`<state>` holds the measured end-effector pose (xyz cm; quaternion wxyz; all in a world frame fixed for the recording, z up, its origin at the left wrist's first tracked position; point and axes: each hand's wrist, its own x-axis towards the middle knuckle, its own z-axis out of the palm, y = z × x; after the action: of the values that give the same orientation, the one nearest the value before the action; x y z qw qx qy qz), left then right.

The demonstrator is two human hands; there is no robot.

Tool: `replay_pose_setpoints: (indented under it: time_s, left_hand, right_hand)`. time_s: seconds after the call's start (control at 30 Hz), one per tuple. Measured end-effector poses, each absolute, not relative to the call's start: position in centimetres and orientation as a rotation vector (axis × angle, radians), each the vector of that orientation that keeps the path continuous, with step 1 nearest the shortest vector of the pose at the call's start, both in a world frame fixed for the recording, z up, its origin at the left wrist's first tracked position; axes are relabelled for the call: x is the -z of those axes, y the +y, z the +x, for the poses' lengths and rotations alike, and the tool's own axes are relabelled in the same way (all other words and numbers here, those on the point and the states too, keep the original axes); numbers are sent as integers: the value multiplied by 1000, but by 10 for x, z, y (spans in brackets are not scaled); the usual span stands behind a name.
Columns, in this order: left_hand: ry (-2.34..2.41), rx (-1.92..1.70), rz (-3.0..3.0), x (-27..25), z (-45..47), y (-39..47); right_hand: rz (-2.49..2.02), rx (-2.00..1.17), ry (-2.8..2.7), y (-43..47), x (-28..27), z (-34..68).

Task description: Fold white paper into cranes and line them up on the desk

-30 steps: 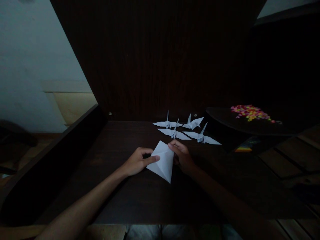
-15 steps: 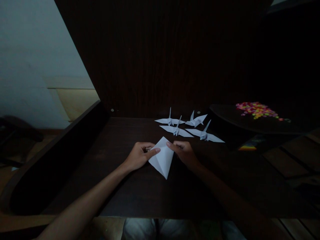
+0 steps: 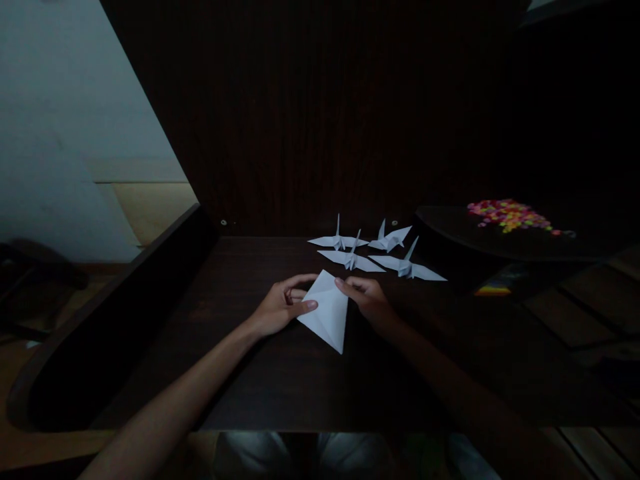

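Observation:
A white sheet of origami paper [image 3: 327, 312], folded into a kite-like diamond, is held between both hands over the dark desk. My left hand [image 3: 279, 307] grips its left corner, thumb on top and fingers behind. On the upper right edge, my right hand [image 3: 369, 298] pinches the paper between thumb and curled fingers. Just beyond my hands stand several white paper cranes, among them a front left crane [image 3: 351, 260] and a front right crane [image 3: 407, 267], their wings spread.
A dark side shelf [image 3: 450, 230] at the right bears a heap of small colourful pieces [image 3: 513, 217]. The desk's raised left side panel [image 3: 115, 313] and its tall back panel [image 3: 300, 120] bound the surface. A rainbow-coloured item [image 3: 494, 291] shows under the shelf.
The folded paper has turned slightly, its lower tip swinging to the right. My left fingers have stretched further along behind its upper edge. The view has shifted a little.

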<state>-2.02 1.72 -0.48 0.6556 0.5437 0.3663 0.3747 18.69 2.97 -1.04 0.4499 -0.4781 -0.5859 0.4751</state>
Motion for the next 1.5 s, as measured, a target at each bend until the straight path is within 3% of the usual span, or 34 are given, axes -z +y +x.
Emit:
replay_pose_setpoints:
  time_s: [0.17, 0.63, 0.93, 1.5]
  left_hand:
    - [781, -997, 1218, 6, -16, 14]
    - [884, -1115, 1243, 4, -15, 15]
    - [910, -1123, 1264, 5, -20, 19]
    - [951, -1128, 847, 0, -12, 17]
  right_hand:
    - [-1147, -1307, -1387, 32, 19, 189]
    - [-953, -1131, -1485, 30, 22, 185]
    - [-834, -1530, -1662, 24, 14, 197]
    - [-850, -1650, -1583, 30, 9, 199]
